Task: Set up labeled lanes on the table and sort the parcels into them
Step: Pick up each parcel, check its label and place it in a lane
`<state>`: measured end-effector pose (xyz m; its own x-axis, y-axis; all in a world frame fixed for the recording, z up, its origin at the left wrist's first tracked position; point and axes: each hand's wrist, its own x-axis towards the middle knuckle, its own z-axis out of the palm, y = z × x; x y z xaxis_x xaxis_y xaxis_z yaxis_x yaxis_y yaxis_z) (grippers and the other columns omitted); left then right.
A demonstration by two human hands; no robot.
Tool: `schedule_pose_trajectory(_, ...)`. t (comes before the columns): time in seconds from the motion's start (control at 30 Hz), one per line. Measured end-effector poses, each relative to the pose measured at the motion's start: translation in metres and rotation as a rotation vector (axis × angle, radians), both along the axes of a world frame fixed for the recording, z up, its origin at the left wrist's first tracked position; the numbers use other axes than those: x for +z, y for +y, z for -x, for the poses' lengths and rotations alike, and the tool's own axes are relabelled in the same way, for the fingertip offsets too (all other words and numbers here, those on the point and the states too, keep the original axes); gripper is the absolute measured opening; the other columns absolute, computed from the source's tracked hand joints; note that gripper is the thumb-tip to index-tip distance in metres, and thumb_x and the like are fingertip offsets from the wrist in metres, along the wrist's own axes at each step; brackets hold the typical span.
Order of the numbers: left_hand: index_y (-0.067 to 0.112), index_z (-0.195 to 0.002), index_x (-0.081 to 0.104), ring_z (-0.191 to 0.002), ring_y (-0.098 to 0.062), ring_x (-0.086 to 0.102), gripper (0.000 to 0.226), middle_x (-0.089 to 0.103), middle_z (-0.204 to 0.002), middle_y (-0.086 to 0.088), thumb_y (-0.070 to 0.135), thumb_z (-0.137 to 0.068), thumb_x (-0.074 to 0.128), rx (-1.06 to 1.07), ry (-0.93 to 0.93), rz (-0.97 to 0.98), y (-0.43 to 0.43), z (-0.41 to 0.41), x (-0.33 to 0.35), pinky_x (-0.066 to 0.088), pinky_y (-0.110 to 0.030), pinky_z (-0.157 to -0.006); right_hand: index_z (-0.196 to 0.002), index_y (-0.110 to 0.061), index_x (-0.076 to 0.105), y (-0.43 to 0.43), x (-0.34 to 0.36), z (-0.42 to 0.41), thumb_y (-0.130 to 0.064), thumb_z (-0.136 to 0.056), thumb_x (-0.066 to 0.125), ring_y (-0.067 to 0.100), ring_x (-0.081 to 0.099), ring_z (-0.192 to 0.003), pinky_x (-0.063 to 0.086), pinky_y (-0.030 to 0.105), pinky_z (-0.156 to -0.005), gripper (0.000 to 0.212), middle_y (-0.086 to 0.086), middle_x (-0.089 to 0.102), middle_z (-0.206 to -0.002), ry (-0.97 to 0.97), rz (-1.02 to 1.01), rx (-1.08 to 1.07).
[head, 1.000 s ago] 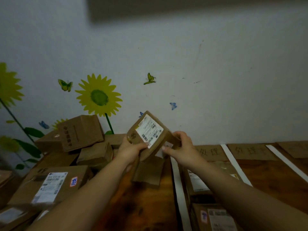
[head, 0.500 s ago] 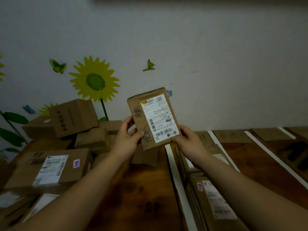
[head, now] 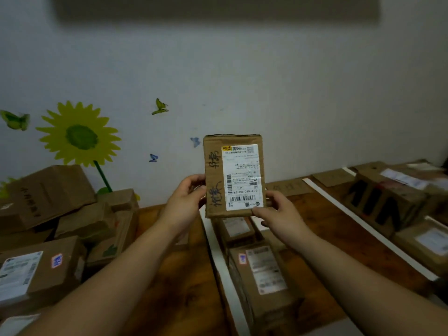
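Checking a parcel point(head: 232, 175) before picking a lane.
Raised in mid-air over wooden table point(head: 169, 275), unsorted boxes point(head: 48, 197) heaped at left, sorted boxes point(head: 264, 275) lined up in the lane below, white tape strips point(head: 218, 251) marking lanes. Gripped by left hand point(head: 186, 202), fingers curled round left edge; pinched at lower right corner by right hand point(head: 278, 214). Held upright, shipping label point(head: 242, 178) facing the head, likely for reading.
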<state>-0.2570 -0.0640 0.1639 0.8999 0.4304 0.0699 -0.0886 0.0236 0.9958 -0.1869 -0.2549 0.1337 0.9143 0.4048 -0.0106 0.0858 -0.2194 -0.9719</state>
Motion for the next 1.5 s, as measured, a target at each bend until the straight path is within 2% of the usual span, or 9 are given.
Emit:
schedule_pose_trajectory(0.13, 0.038, -0.128, 0.044, -0.097, -0.009, 0.066, 0.053, 0.065, -0.114, 0.006, 0.001, -0.09, 0.053, -0.254, 0.068, -0.161, -0.07, -0.026, 0.01, 0.056, -0.027, -0.077, -0.143, -0.04, 0.023, -0.071, 0.007, -0.014, -0.008, -0.079, 0.075, 0.003, 0.065, -0.092, 0.054, 0.02, -0.074, 0.088, -0.008, 0.065, -0.11, -0.025, -0.001, 0.004)
schedule_pose_trajectory(0.33, 0.034, -0.136, 0.043, -0.097, -0.019, 0.068, 0.07, 0.066, -0.111, 0.001, -0.012, -0.084, 0.053, -0.308, 0.135, -0.179, -0.184, -0.076, 0.009, 0.058, -0.04, -0.077, -0.144, -0.026, 0.029, -0.188, 0.013, -0.043, -0.018, -0.088, 0.066, 0.014, 0.064, -0.104, 0.054, 0.034, -0.088, 0.068, -0.007, 0.062, -0.116, -0.025, -0.023, -0.159)
schedule_pose_trajectory(0.47, 0.033, -0.13, 0.05, -0.096, -0.019, 0.068, 0.067, 0.066, -0.112, 0.001, -0.012, -0.08, 0.059, -0.48, 0.189, -0.316, -0.242, -0.104, 0.014, 0.058, -0.039, -0.078, -0.141, -0.05, 0.015, -0.264, 0.016, -0.07, -0.03, -0.071, 0.076, 0.022, 0.052, -0.124, 0.049, 0.048, -0.097, 0.095, 0.001, 0.035, -0.15, -0.106, -0.093, -0.413)
schedule_pose_trajectory(0.57, 0.031, -0.127, 0.052, -0.095, -0.014, 0.065, 0.06, 0.062, -0.12, -0.001, -0.008, -0.081, 0.06, -0.451, 0.12, -0.404, -0.275, -0.123, 0.02, 0.059, -0.032, -0.073, -0.118, -0.042, 0.049, -0.308, 0.014, -0.081, -0.026, -0.08, 0.072, 0.02, 0.065, -0.103, 0.056, 0.047, -0.086, 0.048, 0.001, 0.06, -0.125, -0.065, -0.123, -0.411)
schedule_pose_trajectory(0.67, 0.024, -0.125, 0.048, -0.108, -0.011, 0.054, 0.05, 0.051, -0.126, 0.001, 0.0, -0.083, 0.064, -0.182, -0.034, -0.36, -0.302, -0.141, 0.025, 0.054, -0.022, -0.067, -0.104, -0.041, 0.049, -0.336, 0.014, -0.087, -0.024, -0.085, 0.069, 0.013, 0.065, -0.093, 0.058, 0.036, -0.079, 0.032, -0.008, 0.062, -0.106, -0.118, -0.149, -0.476)
schedule_pose_trajectory(0.87, 0.009, -0.11, 0.049, -0.085, -0.01, 0.065, 0.029, 0.062, -0.1, -0.001, 0.004, -0.085, 0.063, -0.179, -0.116, -0.158, -0.343, -0.177, 0.029, 0.053, -0.017, -0.056, -0.117, -0.037, 0.045, -0.365, 0.015, -0.104, -0.023, -0.09, 0.063, -0.001, 0.058, -0.093, 0.05, 0.017, -0.076, 0.035, -0.021, 0.055, -0.1, -0.203, -0.125, -0.589)
schedule_pose_trajectory(1.13, 0.041, -0.134, 0.04, -0.121, -0.015, 0.05, 0.064, 0.052, -0.126, 0.013, 0.01, -0.084, 0.066, -0.497, -0.137, -0.303, -0.394, -0.249, 0.009, 0.053, -0.044, -0.091, -0.136, -0.031, 0.041, -0.415, 0.021, -0.147, -0.024, -0.094, 0.058, -0.001, 0.054, -0.094, 0.042, 0.011, -0.073, 0.046, -0.013, 0.053, -0.114, -0.204, -0.058, -0.763)
schedule_pose_trajectory(1.33, 0.045, -0.139, 0.026, -0.086, 0.02, 0.056, 0.072, 0.05, -0.106, 0.028, 0.006, -0.089, 0.059, -0.673, -0.127, -0.333, -0.461, -0.29, -0.002, 0.052, -0.01, -0.066, -0.132, -0.034, 0.043, -0.474, 0.01, -0.172, -0.023, -0.093, 0.059, 0.0, 0.056, -0.098, 0.047, 0.03, -0.094, 0.044, -0.02, 0.057, -0.106, -0.186, -0.02, -0.83)
schedule_pose_trajectory(1.5, 0.043, -0.145, 0.026, -0.097, 0.008, 0.059, 0.073, 0.056, -0.098, 0.037, 0.014, -0.088, 0.062, -0.748, -0.029, -0.343, -0.53, -0.33, -0.025, 0.053, -0.032, -0.09, -0.104, -0.062, 0.045, -0.545, -0.006, -0.197, -0.025, -0.089, 0.061, 0.01, 0.057, -0.108, 0.049, 0.04, -0.096, 0.043, -0.01, 0.057, -0.118, -0.167, 0.016, -0.834)
